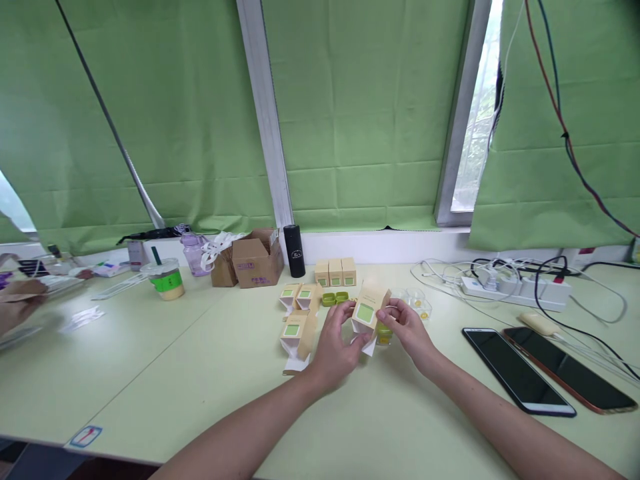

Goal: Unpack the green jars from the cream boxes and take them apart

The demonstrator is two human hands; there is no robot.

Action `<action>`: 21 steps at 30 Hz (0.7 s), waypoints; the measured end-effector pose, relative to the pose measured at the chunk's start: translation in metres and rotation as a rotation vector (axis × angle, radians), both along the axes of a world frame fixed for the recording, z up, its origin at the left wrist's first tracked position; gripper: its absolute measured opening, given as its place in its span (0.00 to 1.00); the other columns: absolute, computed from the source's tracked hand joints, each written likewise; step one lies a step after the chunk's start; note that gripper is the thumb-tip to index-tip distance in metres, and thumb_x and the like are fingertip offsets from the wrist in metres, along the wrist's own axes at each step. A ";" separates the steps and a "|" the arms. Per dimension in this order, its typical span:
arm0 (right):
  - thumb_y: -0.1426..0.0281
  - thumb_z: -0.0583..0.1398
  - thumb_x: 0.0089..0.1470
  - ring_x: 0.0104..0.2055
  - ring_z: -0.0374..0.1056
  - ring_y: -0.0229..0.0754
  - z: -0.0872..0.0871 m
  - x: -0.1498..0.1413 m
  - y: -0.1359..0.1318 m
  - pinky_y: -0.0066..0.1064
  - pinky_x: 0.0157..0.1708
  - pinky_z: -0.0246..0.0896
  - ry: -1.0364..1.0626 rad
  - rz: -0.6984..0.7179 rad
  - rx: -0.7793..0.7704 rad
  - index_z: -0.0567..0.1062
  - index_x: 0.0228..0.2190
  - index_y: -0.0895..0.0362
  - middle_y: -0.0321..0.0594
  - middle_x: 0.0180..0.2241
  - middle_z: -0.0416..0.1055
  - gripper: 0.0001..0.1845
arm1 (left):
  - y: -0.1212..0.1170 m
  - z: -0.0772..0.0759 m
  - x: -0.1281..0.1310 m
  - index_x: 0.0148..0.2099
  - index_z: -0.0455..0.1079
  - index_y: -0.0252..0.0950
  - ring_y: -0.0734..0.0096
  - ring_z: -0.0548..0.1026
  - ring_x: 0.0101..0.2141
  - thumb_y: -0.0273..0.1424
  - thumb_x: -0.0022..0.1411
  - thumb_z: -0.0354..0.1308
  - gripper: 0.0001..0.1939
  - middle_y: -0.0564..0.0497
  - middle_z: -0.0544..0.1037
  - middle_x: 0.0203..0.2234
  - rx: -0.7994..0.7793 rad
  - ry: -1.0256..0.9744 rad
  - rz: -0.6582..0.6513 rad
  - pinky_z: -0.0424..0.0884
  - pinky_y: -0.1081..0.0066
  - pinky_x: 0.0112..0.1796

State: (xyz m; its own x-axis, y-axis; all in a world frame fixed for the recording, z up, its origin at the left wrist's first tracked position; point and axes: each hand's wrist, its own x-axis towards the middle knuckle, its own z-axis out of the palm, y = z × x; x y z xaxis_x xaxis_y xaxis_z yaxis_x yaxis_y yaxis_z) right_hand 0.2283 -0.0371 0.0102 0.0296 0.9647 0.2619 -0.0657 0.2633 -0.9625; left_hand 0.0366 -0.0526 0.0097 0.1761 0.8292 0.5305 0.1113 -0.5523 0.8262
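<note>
"Cardboard, tan with a green panel: where is that small box (371,305)?"

"Tilted above the table (225,373), gripped from both sides. The left grip (341,347) closes on its left side and lower edge; the right grip (409,328) pinches its right edge."

"What crowds it?"

"Three boxes with white flaps (293,330) lie just left of the left grip, green containers (329,299) just behind, and clear containers (417,303) near the right fingers."

"And room to move?"

"Rightward, tabletop runs from the right grip to two phones (519,370), well apart. Leftward, it stretches to a drink cup (167,280). Nearer, it reaches the front edge, crossed by both forearms."
</note>
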 end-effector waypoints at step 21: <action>0.48 0.69 0.49 0.43 0.73 0.50 -0.003 0.000 -0.001 0.39 0.42 0.70 -0.083 -0.010 0.122 0.75 0.38 0.54 0.42 0.37 0.77 0.25 | 0.007 0.011 0.001 0.54 0.69 0.36 0.55 0.82 0.45 0.41 0.58 0.71 0.26 0.41 0.81 0.47 -0.299 -0.389 -0.130 0.75 0.62 0.46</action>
